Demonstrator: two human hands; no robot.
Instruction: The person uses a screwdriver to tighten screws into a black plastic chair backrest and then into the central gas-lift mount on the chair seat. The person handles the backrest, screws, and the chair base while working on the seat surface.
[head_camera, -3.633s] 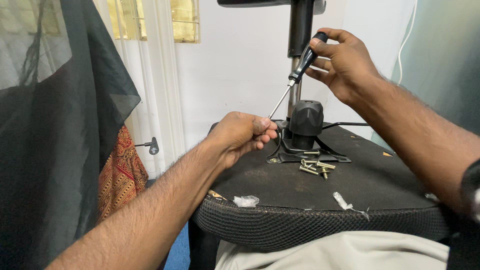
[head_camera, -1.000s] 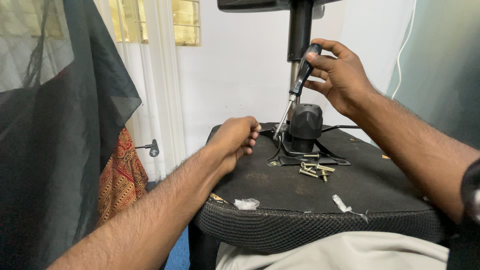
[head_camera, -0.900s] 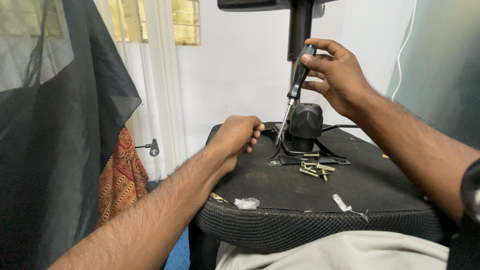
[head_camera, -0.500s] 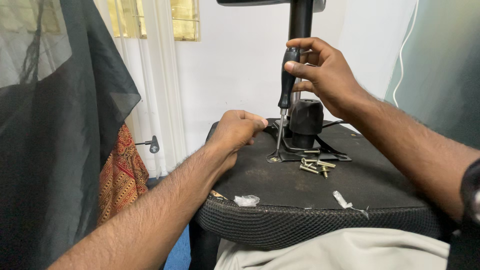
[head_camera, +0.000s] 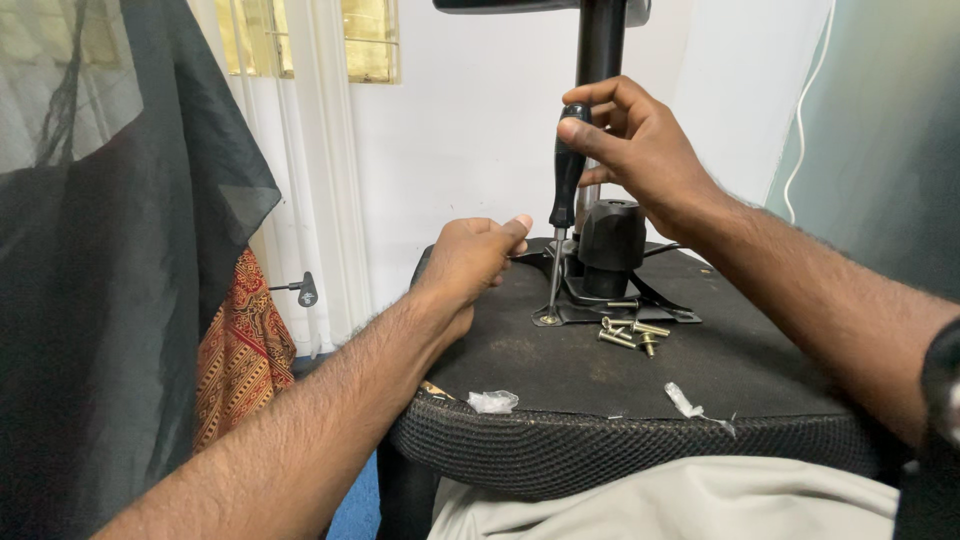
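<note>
With the right hand (head_camera: 640, 150) gripping the upright screwdriver (head_camera: 566, 200) on a screw (head_camera: 548, 319) in the chair's metal plate (head_camera: 620, 305), its tip could slip toward the loosely curled left hand (head_camera: 470, 262) bracing nearby.

My right hand (head_camera: 640, 150) swings the screwdriver (head_camera: 565, 200) from a slant to upright, its tip now down on the screw (head_camera: 547, 320) at the corner of the black bracket plate (head_camera: 620, 305). My left hand (head_camera: 470, 262) shifts in closer, thumb stretched toward the shaft, no longer curled into a fist.
</note>
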